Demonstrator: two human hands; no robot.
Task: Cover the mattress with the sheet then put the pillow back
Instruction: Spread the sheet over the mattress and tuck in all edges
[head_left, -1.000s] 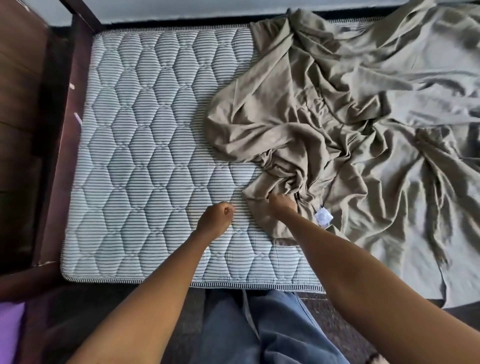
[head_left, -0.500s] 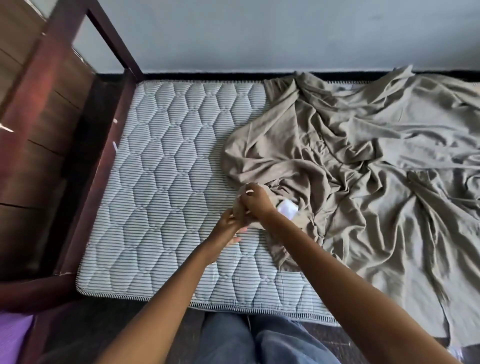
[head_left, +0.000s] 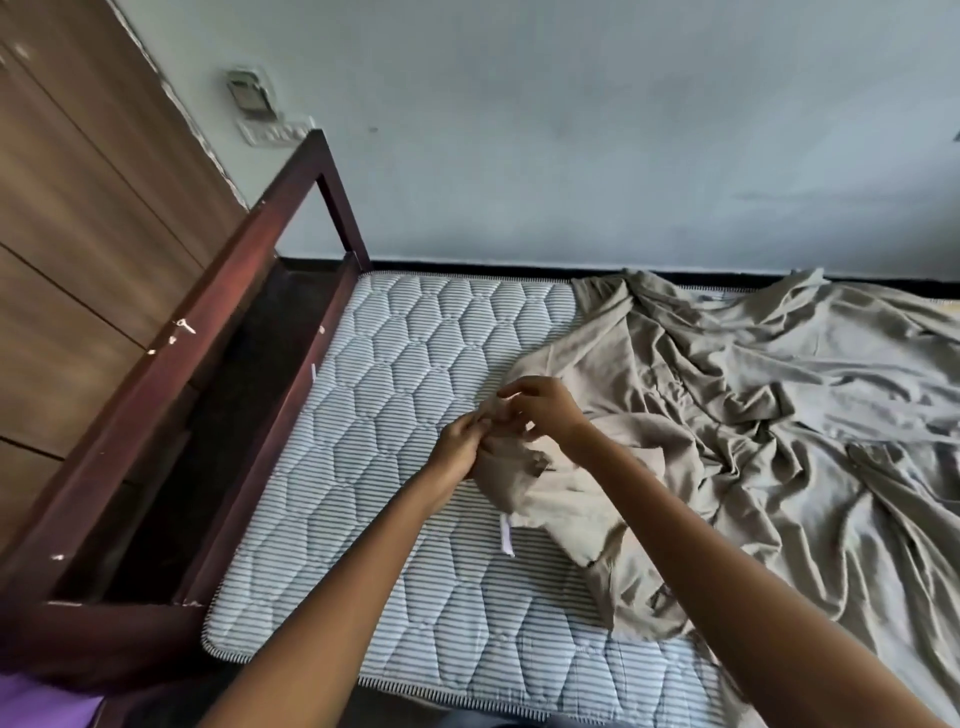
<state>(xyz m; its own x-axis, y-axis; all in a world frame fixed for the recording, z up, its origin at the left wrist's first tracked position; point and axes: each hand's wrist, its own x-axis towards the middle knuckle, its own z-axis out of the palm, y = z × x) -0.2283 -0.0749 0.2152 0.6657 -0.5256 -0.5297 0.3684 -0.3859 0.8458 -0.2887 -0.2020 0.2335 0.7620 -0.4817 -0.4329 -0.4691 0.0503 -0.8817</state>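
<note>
A quilted, grey-striped mattress (head_left: 395, 395) lies bare on its left half. A crumpled olive-grey sheet (head_left: 769, 415) covers the right half. Both hands are raised above the mattress middle with a corner of the sheet lifted between them. My left hand (head_left: 460, 451) grips the bunched fabric from the left. My right hand (head_left: 540, 408) pinches the same corner from above. A small white tag (head_left: 506, 540) hangs from the lifted fabric. No pillow is in view.
A dark red wooden bed frame (head_left: 218, 364) runs along the mattress's left side, with a brown wardrobe (head_left: 78, 234) behind it. A pale wall (head_left: 571, 156) stands at the back. Something purple (head_left: 36, 704) shows at the bottom left.
Both hands have lifted the sheet corner higher off the mattress and my left hand has closed on it. The view has tilted up, showing the wall and wardrobe.
</note>
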